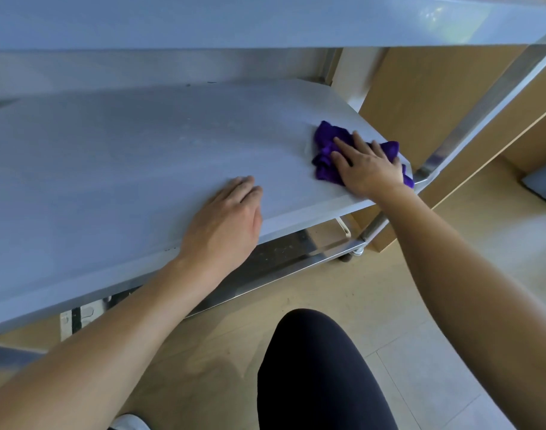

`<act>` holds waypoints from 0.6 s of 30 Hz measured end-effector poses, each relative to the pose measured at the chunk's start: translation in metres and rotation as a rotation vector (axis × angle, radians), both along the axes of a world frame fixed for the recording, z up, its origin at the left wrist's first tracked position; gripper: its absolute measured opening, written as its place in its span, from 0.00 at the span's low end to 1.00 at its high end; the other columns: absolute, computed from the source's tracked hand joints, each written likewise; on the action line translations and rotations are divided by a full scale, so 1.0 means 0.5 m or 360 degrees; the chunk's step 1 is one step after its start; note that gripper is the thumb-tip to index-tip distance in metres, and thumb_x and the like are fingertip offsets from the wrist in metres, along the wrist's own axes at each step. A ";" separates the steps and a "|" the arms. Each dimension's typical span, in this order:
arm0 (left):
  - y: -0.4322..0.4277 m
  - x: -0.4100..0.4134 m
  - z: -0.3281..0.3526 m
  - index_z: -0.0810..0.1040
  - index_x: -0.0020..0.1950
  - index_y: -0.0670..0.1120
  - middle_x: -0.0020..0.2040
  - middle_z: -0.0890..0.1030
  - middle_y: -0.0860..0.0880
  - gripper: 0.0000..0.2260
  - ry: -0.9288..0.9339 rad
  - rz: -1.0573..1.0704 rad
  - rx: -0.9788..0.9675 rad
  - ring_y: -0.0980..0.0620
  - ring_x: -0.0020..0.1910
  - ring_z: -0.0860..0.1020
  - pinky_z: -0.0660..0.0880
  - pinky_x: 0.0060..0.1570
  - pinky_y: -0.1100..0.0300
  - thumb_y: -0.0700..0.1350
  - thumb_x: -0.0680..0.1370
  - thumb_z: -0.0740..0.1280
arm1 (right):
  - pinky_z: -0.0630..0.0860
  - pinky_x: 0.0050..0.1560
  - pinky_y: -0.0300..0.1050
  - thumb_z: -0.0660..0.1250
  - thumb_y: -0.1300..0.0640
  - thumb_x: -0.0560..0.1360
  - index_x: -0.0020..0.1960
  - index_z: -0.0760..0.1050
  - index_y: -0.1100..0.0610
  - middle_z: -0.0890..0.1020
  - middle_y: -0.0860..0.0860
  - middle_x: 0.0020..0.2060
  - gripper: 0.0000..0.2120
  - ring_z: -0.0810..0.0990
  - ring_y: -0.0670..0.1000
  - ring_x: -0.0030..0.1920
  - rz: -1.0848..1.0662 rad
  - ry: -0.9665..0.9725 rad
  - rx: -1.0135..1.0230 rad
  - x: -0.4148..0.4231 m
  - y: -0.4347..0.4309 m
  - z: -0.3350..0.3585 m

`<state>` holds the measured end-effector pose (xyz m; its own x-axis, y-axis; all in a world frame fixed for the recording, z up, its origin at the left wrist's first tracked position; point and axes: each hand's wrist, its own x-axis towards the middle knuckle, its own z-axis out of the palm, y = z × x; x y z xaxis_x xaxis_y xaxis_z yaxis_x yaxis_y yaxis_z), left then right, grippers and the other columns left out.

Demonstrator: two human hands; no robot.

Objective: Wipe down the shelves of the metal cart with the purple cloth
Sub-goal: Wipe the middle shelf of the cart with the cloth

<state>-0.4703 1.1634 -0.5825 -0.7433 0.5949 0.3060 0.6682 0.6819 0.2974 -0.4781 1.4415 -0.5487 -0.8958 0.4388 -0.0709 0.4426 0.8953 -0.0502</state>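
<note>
The metal cart's middle shelf (116, 169) fills the left and centre of the view, under the top shelf (234, 20). A crumpled purple cloth (326, 144) lies near the shelf's right front corner. My right hand (363, 167) presses flat on the cloth, fingers spread over it. My left hand (226, 218) rests palm down on the shelf's front edge, fingers together, holding nothing. The bottom shelf (284, 259) shows below the front edge, mostly hidden.
An angled metal cart post (470, 119) runs down at the right corner, with a caster (357, 252) at its foot. Wooden furniture panels (420, 97) stand behind the cart. My dark-clad knee (315, 367) is over the wooden floor.
</note>
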 end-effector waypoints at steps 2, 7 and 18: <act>0.002 0.000 -0.003 0.75 0.66 0.38 0.70 0.73 0.41 0.20 -0.0013 0.0001 0.0007 0.43 0.71 0.70 0.66 0.71 0.49 0.44 0.80 0.53 | 0.46 0.72 0.71 0.41 0.35 0.80 0.76 0.48 0.34 0.46 0.40 0.79 0.25 0.45 0.56 0.79 -0.0053 -0.0010 -0.0031 0.001 -0.005 0.000; 0.007 0.002 -0.005 0.75 0.66 0.37 0.69 0.74 0.40 0.17 -0.0026 0.0045 0.0014 0.41 0.70 0.70 0.67 0.70 0.48 0.39 0.79 0.58 | 0.43 0.69 0.75 0.42 0.37 0.80 0.77 0.44 0.36 0.44 0.38 0.78 0.26 0.42 0.61 0.78 0.0273 -0.0008 -0.0055 -0.006 -0.147 -0.008; -0.073 0.023 0.040 0.76 0.67 0.43 0.71 0.72 0.48 0.16 -0.0150 0.0216 0.0041 0.49 0.69 0.70 0.68 0.66 0.55 0.43 0.81 0.60 | 0.43 0.71 0.73 0.41 0.38 0.81 0.77 0.45 0.36 0.46 0.39 0.78 0.25 0.43 0.60 0.78 0.0497 0.0031 -0.0076 -0.004 -0.199 -0.016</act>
<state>-0.4587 1.1271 -0.5627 -0.8425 0.4797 0.2452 0.5387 0.7555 0.3729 -0.4802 1.3421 -0.5567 -0.9881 0.1389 -0.0665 0.1452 0.9843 -0.1008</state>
